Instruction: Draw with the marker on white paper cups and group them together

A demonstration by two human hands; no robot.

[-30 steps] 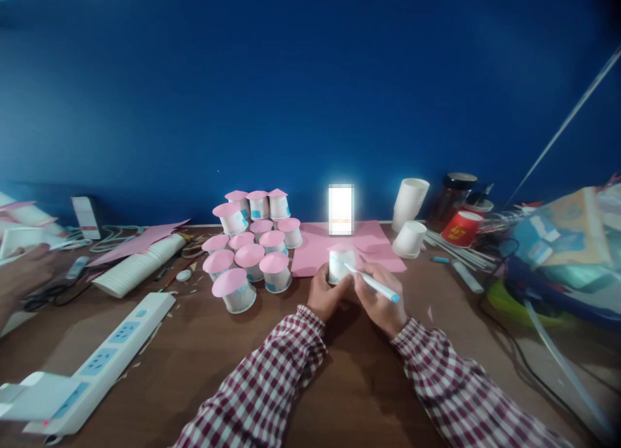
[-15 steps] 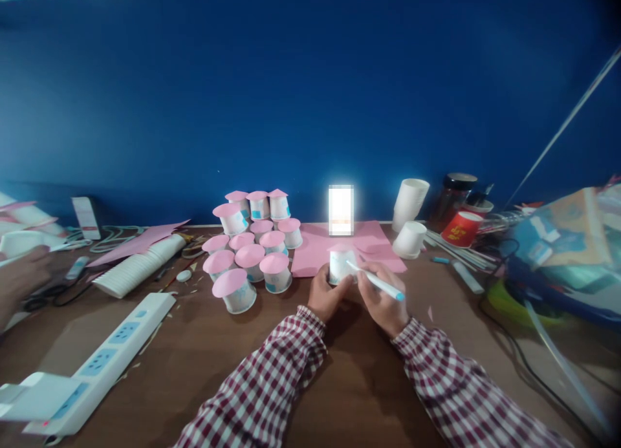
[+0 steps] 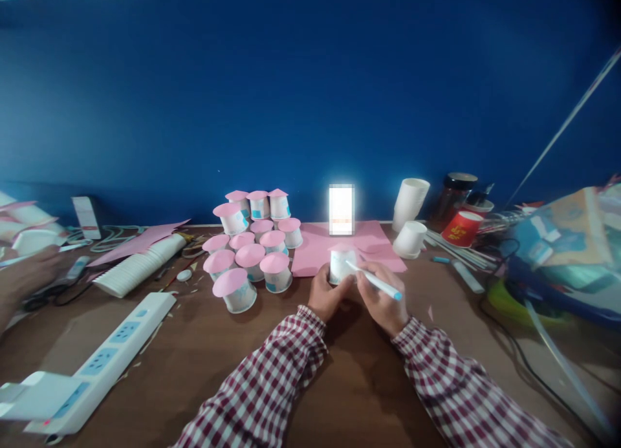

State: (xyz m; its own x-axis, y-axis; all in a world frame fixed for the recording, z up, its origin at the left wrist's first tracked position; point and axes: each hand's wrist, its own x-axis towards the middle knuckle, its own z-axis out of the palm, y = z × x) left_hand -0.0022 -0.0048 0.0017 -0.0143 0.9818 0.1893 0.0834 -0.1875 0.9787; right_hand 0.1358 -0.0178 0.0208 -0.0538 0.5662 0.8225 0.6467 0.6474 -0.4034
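My left hand [image 3: 324, 295] grips a small white paper cup with a pink paper lid [image 3: 340, 262], held at the near edge of a pink paper sheet [image 3: 339, 241]. My right hand [image 3: 381, 300] is closed round a white pen with a blue end [image 3: 374, 281], its tip touching the cup's side. Left of the cup stands a cluster of several pink-lidded cups [image 3: 252, 244], some stacked on others.
A glowing phone [image 3: 341, 209] stands upright against the blue wall. White cups [image 3: 410, 214], a red cup [image 3: 460, 228] and a dark jar [image 3: 453, 196] sit right. A lying cup stack [image 3: 140, 264] and power strip [image 3: 97, 361] lie left. Another person's hand [image 3: 24, 273] works far left.
My right hand has shifted the pen slightly against the cup. The other person's hand at far left has moved a little with a white cup.
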